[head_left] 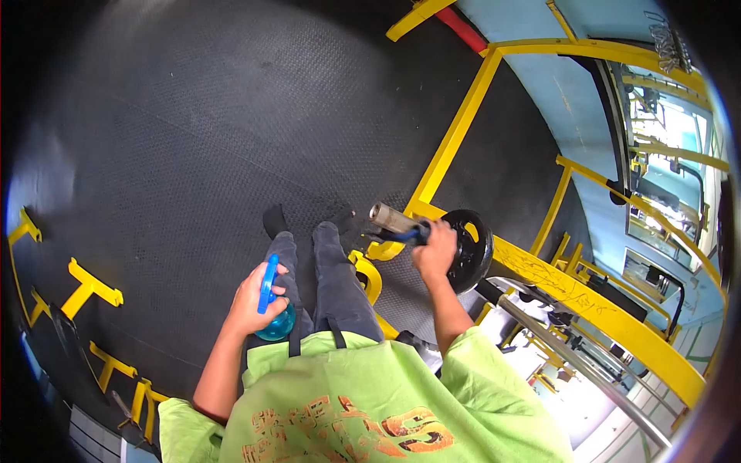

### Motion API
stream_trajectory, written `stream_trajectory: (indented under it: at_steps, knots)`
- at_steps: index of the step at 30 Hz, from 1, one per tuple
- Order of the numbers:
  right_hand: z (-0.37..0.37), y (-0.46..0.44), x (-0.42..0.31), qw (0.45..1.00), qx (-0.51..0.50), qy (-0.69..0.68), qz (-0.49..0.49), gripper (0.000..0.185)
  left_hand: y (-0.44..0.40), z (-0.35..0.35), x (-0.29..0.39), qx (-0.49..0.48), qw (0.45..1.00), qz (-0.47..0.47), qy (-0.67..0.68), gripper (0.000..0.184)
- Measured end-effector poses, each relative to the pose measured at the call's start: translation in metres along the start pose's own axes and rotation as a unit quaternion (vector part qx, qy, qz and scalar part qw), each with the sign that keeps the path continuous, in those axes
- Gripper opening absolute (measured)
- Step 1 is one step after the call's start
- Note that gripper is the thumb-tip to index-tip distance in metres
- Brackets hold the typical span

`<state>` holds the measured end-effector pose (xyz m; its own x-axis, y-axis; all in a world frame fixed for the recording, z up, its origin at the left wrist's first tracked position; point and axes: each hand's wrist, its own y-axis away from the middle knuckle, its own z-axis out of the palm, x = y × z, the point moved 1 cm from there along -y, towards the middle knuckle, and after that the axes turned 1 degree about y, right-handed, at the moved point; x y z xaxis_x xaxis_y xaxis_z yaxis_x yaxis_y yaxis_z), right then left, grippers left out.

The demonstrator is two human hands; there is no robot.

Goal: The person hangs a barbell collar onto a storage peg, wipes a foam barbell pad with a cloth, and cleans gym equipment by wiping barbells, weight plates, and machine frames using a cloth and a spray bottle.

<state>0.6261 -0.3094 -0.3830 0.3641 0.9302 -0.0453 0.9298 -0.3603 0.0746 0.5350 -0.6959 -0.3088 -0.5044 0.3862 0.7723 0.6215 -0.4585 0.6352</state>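
My left hand [258, 299] is closed around a spray bottle with a blue trigger head [268, 282] and a teal, see-through body [276, 327], held in front of my left leg. My right hand [437, 251] is closed on a blurred dark blue and black item [401, 233], whose kind I cannot make out. It is at the metal bar end [390, 217] that sticks out from the yellow frame. Just right of that hand, a black weight plate [472, 251] hangs on the bar; whether the hand touches it, I cannot tell.
A yellow steel frame [556, 282] runs along my right side, with a long metal bar [587, 369] beside it. Yellow stands [89, 288] are at the left. Black textured matting [193, 154] covers the floor. Mirrors [671, 193] line the light blue wall at right.
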Motion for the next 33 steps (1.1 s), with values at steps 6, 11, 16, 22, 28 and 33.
stream_trajectory:
  at_steps: [6,11,16,22,28,33]
  knots:
    - [-0.012,0.022,-0.037,0.983,-0.089,-0.127,0.099,0.037,-0.004,-0.007,0.018,-0.018,0.999,-0.007,-0.041,0.051]
    - [-0.095,0.076,-0.022,0.952,-0.027,-0.21,0.222,0.031,0.0,-0.008,0.037,-0.052,0.996,0.049,-0.046,0.05]
    - [-0.139,0.155,0.045,0.833,0.045,-0.264,0.485,0.039,-0.007,0.001,0.065,-0.118,0.983,0.073,-0.122,0.051]
    - [-0.179,0.191,0.045,0.624,0.432,-0.26,0.597,0.047,-0.018,0.037,0.121,-0.223,0.944,0.101,-0.222,0.051]
    - [-0.073,0.147,0.073,0.536,0.391,-0.354,0.659,0.078,-0.012,0.082,0.159,-0.243,0.916,0.119,-0.297,0.05]
    - [0.065,0.123,0.121,0.499,0.238,-0.562,0.616,0.066,0.007,0.115,0.165,-0.234,0.919,0.063,-0.312,0.05]
